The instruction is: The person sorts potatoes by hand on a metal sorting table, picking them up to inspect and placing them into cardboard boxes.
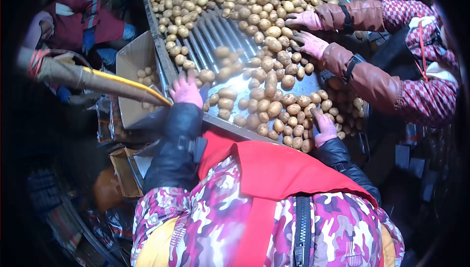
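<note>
Potatoes [274, 108] lie heaped across a metal sorting table [235, 82], several of them blurred. My left hand [186, 92], in a pink glove, is at the table's left edge with its fingers apart, next to a potato [206, 75]; nothing shows in its grip. At the near right side, my right hand [325, 129], also pink-gloved, rests against the potatoes with its fingers apart. Part of its palm side is hidden. Ridged metal slats [215, 34] show between the potatoes further up.
Across the table on the right, another person's two pink-gloved hands [311, 44] touch the potatoes. A cardboard box [128, 88] with potatoes stands at the left, below a wrapped bar [73, 73] with a yellow cable. Another person in dark red [81, 20] is further left.
</note>
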The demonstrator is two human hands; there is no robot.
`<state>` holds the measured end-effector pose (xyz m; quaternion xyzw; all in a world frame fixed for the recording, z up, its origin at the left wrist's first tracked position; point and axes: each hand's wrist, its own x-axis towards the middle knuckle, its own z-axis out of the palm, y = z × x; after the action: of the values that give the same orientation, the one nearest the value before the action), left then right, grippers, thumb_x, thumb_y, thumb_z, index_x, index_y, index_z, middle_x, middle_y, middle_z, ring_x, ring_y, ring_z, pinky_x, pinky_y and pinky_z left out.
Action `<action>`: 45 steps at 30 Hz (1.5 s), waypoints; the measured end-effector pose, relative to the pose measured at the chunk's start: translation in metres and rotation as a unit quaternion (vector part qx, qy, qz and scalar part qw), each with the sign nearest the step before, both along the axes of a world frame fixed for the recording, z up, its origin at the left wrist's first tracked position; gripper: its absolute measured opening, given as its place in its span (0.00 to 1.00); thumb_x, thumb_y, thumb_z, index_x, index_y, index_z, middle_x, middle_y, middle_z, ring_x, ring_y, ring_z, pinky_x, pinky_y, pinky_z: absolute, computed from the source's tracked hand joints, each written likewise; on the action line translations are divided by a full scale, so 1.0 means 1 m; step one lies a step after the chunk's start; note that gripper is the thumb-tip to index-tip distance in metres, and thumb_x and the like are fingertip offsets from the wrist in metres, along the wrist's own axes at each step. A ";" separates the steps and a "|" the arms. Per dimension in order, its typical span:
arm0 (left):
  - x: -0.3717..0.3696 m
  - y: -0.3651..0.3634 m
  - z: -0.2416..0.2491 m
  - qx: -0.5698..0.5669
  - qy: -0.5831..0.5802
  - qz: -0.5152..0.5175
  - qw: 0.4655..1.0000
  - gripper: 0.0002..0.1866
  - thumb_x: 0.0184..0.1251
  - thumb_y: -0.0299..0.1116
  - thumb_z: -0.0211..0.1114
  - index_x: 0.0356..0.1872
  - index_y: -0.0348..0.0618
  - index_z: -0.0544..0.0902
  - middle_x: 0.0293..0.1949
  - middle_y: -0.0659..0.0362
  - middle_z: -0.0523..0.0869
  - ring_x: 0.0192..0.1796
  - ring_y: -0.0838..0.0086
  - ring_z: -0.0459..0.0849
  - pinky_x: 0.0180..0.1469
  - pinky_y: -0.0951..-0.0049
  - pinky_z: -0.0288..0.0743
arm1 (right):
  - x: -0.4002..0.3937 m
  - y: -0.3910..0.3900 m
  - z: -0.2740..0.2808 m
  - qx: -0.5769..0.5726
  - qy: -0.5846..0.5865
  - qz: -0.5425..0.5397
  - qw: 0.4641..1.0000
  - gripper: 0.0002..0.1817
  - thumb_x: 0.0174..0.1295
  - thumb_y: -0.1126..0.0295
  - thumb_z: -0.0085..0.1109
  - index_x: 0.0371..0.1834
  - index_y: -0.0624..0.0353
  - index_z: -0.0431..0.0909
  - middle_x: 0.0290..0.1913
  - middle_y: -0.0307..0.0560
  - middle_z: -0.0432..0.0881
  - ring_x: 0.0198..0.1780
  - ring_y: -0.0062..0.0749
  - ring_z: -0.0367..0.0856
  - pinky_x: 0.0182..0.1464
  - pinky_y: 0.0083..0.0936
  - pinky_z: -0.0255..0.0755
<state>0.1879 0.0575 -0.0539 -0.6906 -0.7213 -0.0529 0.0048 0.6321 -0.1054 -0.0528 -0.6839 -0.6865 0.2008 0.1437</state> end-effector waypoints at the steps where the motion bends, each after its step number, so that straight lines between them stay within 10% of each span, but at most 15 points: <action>1: 0.015 0.010 0.014 -0.093 -0.018 0.065 0.993 0.45 0.64 0.65 0.66 0.76 0.48 0.69 0.74 0.44 0.70 0.77 0.47 0.64 0.76 0.35 0.54 | 0.005 -0.006 -0.003 0.004 -0.008 -0.005 1.000 0.34 0.59 0.81 0.53 0.73 0.51 0.73 0.58 0.61 0.81 0.62 0.61 0.78 0.65 0.45 0.72; 4: 0.052 0.027 -0.021 -0.184 -0.052 -0.056 0.980 0.46 0.65 0.65 0.66 0.77 0.47 0.68 0.79 0.45 0.64 0.83 0.49 0.54 0.77 0.34 0.52 | 0.006 -0.016 -0.011 0.013 -0.022 -0.033 0.999 0.32 0.58 0.81 0.54 0.70 0.53 0.76 0.56 0.61 0.81 0.60 0.62 0.77 0.64 0.47 0.73; 7: 0.099 0.039 0.013 -0.002 -0.125 -0.214 0.969 0.33 0.68 0.56 0.67 0.68 0.49 0.78 0.71 0.49 0.76 0.74 0.53 0.72 0.75 0.51 0.64 | 0.005 -0.014 -0.012 -0.008 -0.020 -0.043 0.999 0.30 0.59 0.79 0.53 0.68 0.53 0.77 0.57 0.61 0.81 0.60 0.62 0.78 0.64 0.47 0.72; 9: 0.118 0.071 0.015 0.053 -0.177 -0.207 0.961 0.28 0.69 0.53 0.67 0.65 0.50 0.81 0.66 0.52 0.82 0.67 0.54 0.78 0.71 0.54 0.69 | 0.005 -0.009 -0.009 -0.019 -0.021 -0.032 0.999 0.29 0.60 0.78 0.53 0.68 0.53 0.77 0.57 0.61 0.81 0.61 0.61 0.78 0.65 0.47 0.72; 14: 0.142 0.135 0.019 -0.236 0.085 -0.183 0.951 0.24 0.66 0.34 0.66 0.64 0.52 0.81 0.62 0.51 0.82 0.68 0.56 0.78 0.72 0.48 0.66 | 0.002 0.007 0.006 -0.063 0.002 -0.038 0.997 0.23 0.67 0.74 0.57 0.67 0.53 0.78 0.55 0.59 0.84 0.59 0.57 0.82 0.62 0.42 0.76; 18: 0.150 0.128 0.019 -0.179 0.064 -0.226 0.955 0.22 0.67 0.37 0.69 0.61 0.49 0.83 0.58 0.54 0.86 0.62 0.60 0.85 0.62 0.58 0.79 | -0.018 0.022 0.020 -0.038 0.097 -0.067 0.992 0.28 0.68 0.66 0.66 0.72 0.53 0.75 0.50 0.52 0.86 0.50 0.44 0.86 0.53 0.38 0.80; 20: 0.160 0.102 0.026 -0.138 -0.116 -0.268 0.947 0.19 0.70 0.33 0.63 0.60 0.47 0.83 0.54 0.51 0.88 0.60 0.57 0.86 0.63 0.57 0.78 | -0.035 0.043 0.036 -0.060 0.222 -0.126 0.965 0.32 0.65 0.61 0.72 0.72 0.52 0.75 0.47 0.46 0.86 0.46 0.34 0.86 0.48 0.34 0.81; 23: 0.172 0.052 0.067 -0.256 -0.366 -0.435 0.782 0.24 0.73 0.38 0.63 0.69 0.50 0.79 0.57 0.44 0.85 0.61 0.49 0.84 0.65 0.57 0.76 | -0.043 0.069 0.015 -0.128 0.449 -0.168 0.868 0.37 0.62 0.62 0.76 0.75 0.55 0.72 0.47 0.41 0.85 0.44 0.22 0.81 0.45 0.26 0.80; 26: 0.172 0.069 0.010 -0.190 -0.476 -0.428 0.744 0.22 0.74 0.38 0.65 0.66 0.45 0.80 0.56 0.46 0.86 0.58 0.55 0.85 0.61 0.60 0.78 | -0.050 0.083 0.017 -0.194 0.392 -0.103 0.893 0.23 0.67 0.62 0.71 0.62 0.59 0.84 0.44 0.44 0.90 0.45 0.23 0.84 0.46 0.26 0.80; 29: 0.147 0.130 0.031 -0.211 -0.431 -0.228 0.847 0.20 0.76 0.35 0.65 0.66 0.45 0.82 0.57 0.51 0.86 0.60 0.60 0.85 0.60 0.60 0.80 | -0.041 0.069 -0.013 -0.126 0.279 -0.094 0.947 0.18 0.68 0.59 0.68 0.57 0.56 0.86 0.47 0.50 0.89 0.47 0.36 0.88 0.50 0.34 0.80; 32: 0.122 0.218 0.006 0.009 -0.273 -0.210 0.939 0.25 0.68 0.53 0.68 0.61 0.53 0.85 0.55 0.48 0.86 0.60 0.54 0.85 0.64 0.58 0.77 | -0.028 0.062 0.019 0.002 0.115 -0.163 0.980 0.18 0.67 0.57 0.67 0.55 0.55 0.85 0.50 0.55 0.85 0.52 0.55 0.85 0.53 0.42 0.80; 41: 0.169 0.405 0.024 0.096 -0.092 -0.220 0.966 0.40 0.63 0.62 0.70 0.73 0.57 0.75 0.68 0.50 0.78 0.68 0.50 0.76 0.70 0.50 0.71 | -0.004 0.030 -0.035 -0.013 -0.043 -0.143 0.989 0.29 0.58 0.54 0.69 0.63 0.48 0.81 0.51 0.57 0.82 0.46 0.55 0.85 0.48 0.48 0.79; 45: 0.216 0.473 0.024 0.079 -0.078 -0.266 0.957 0.44 0.62 0.67 0.67 0.77 0.59 0.72 0.72 0.49 0.75 0.74 0.49 0.72 0.75 0.51 0.67 | -0.003 0.037 -0.055 0.104 -0.129 -0.061 0.984 0.23 0.54 0.59 0.73 0.51 0.58 0.84 0.40 0.54 0.82 0.33 0.51 0.84 0.34 0.46 0.77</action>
<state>0.4038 0.5301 -0.0303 -0.8489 -0.5028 -0.1626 -0.0109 0.6288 -0.0687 -0.1079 -0.7263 -0.6730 0.0297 0.1365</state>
